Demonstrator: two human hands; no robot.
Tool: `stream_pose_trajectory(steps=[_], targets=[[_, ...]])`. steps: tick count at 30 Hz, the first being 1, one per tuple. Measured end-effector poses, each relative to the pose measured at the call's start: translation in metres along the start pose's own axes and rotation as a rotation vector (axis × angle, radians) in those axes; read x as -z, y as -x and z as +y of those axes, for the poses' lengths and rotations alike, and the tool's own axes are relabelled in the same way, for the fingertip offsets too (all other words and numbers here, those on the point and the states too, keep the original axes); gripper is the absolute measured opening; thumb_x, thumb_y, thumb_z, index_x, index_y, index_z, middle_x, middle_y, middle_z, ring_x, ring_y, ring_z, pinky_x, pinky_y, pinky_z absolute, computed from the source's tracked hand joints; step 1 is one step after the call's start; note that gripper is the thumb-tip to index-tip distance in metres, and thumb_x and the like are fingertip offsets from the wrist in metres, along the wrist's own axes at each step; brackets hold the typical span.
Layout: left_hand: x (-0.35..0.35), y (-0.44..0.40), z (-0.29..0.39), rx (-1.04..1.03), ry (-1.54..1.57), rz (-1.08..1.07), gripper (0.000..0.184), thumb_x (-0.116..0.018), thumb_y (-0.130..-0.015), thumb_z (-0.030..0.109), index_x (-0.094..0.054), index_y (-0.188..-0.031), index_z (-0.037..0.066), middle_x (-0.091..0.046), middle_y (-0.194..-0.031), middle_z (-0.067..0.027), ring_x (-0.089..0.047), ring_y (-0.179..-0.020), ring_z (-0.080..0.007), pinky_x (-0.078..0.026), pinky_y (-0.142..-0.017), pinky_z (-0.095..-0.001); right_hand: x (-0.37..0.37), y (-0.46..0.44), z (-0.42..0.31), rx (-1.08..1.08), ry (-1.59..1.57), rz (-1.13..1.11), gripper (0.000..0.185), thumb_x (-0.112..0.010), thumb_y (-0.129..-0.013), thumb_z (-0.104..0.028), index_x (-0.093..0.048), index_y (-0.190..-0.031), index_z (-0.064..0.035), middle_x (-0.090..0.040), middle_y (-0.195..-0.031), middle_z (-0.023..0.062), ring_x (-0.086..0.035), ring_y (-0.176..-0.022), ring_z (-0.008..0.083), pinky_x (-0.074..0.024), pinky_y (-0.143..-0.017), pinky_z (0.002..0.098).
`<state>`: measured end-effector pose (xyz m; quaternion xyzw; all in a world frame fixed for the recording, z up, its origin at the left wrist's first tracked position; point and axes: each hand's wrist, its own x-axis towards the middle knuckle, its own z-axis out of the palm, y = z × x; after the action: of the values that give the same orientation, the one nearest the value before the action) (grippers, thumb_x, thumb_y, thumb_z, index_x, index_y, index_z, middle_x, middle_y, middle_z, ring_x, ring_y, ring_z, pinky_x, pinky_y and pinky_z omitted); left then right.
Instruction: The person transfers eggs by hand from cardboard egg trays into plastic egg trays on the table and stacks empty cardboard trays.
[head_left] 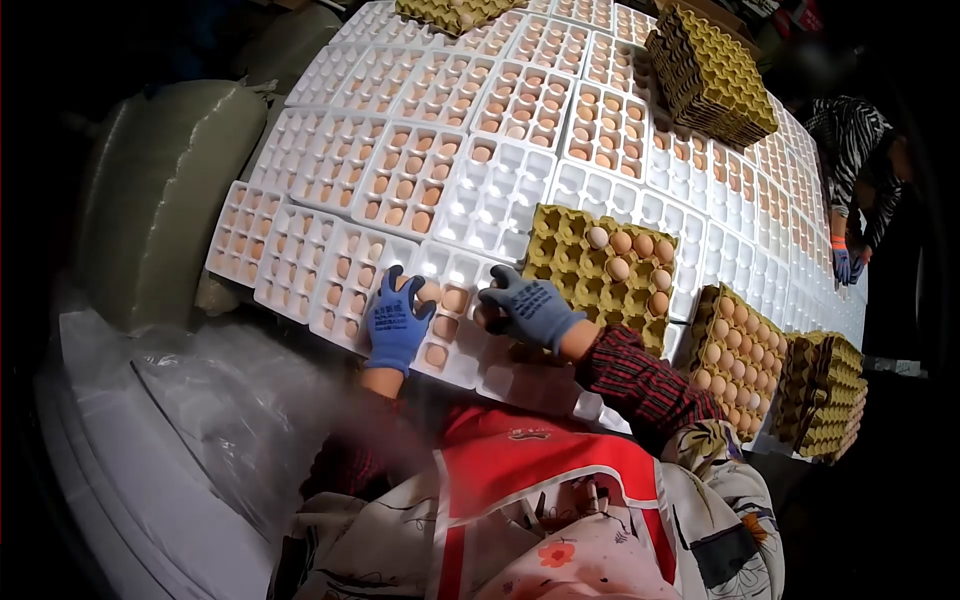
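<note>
My left hand (pixel 398 318), in a blue glove with dark fingertips, is over a white foam egg tray (pixel 458 368), its fingers spread. Close to its fingertips an egg (pixel 430 291) sits in a compartment. My right hand (pixel 530 308), in a matching glove, reaches over the right side of the same tray. Its fingers curl around a brownish egg (pixel 487 316), partly hidden by the glove. Beside the right hand lies a yellowish pulp egg tray (pixel 565 262), with several eggs along its far and right sides and bare cups elsewhere.
White foam trays of eggs (pixel 410 178) cover the table, some with bare compartments (pixel 497 195). Pulp trays are stacked (pixel 712 75) at the back and at the right (pixel 822 395); another pulp tray (pixel 738 358) holds eggs. A gloved co-worker (pixel 850 190) is at far right, a large sack (pixel 160 200) at left.
</note>
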<state>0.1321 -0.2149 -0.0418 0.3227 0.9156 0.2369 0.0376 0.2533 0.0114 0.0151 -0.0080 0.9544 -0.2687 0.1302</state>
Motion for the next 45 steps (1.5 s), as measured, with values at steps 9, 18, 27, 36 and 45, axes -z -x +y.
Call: stream_pose_trajectory(steps=[9, 18, 27, 36, 45], targets=[[-0.006, -0.038, -0.025, -0.040, 0.189, 0.000, 0.033, -0.064, -0.084, 0.012, -0.065, -0.117, 0.012, -0.053, -0.128, -0.0188, -0.057, -0.112, -0.0380, -0.050, -0.093, -0.0429, -0.049, -0.090, 0.001, -0.023, -0.057, 0.270, 0.036, -0.066, -0.085, -0.028, -0.062, -0.117, -0.0130, -0.047, -0.138, 0.0187, -0.063, -0.105, 0.0356, -0.0524, -0.086, 0.0444], [-0.011, -0.066, -0.030, -0.239, 0.123, -0.229, 0.032, -0.058, -0.091, 0.018, -0.063, -0.123, 0.021, -0.052, -0.136, -0.0134, -0.054, -0.118, -0.0334, -0.051, -0.091, -0.0441, -0.043, -0.049, -0.006, -0.228, -0.089, 0.498, 0.055, -0.062, -0.087, -0.031, -0.049, -0.137, -0.0112, -0.047, -0.139, 0.0190, -0.041, -0.130, 0.0368, -0.0293, -0.109, 0.0502], [-0.027, -0.090, -0.063, -0.460, -0.174, 0.124, 0.045, -0.064, -0.090, 0.030, -0.058, -0.131, 0.013, -0.054, -0.133, -0.0132, -0.045, -0.126, -0.0354, -0.035, -0.106, -0.0493, -0.028, 0.118, 0.039, -0.489, -0.249, 0.881, 0.039, -0.070, -0.083, -0.013, -0.062, -0.120, -0.0023, -0.063, -0.119, 0.0182, -0.059, -0.111, 0.0364, -0.0470, -0.095, 0.0417], [-0.037, -0.086, -0.006, -0.433, -0.445, -0.161, 0.013, -0.061, -0.086, 0.025, -0.065, -0.085, 0.013, -0.063, -0.087, -0.0058, -0.061, -0.084, -0.0288, -0.047, -0.077, -0.0431, -0.023, 0.184, 0.065, -0.567, -0.190, 0.970, 0.035, -0.071, -0.082, -0.012, -0.065, -0.114, -0.0016, -0.066, -0.112, 0.0177, -0.062, -0.103, 0.0356, -0.0495, -0.089, 0.0407], [-0.050, -0.064, 0.037, -0.451, -0.441, -0.284, 0.017, -0.058, -0.086, 0.020, -0.067, -0.098, 0.012, -0.066, -0.098, -0.0085, -0.063, -0.088, -0.0293, -0.050, -0.077, -0.0424, -0.002, 0.198, 0.124, -0.452, 0.251, 0.560, 0.030, -0.062, -0.082, -0.015, -0.062, -0.112, -0.0148, -0.059, -0.112, 0.0058, -0.061, -0.091, 0.0265, -0.0472, -0.081, 0.0402]])
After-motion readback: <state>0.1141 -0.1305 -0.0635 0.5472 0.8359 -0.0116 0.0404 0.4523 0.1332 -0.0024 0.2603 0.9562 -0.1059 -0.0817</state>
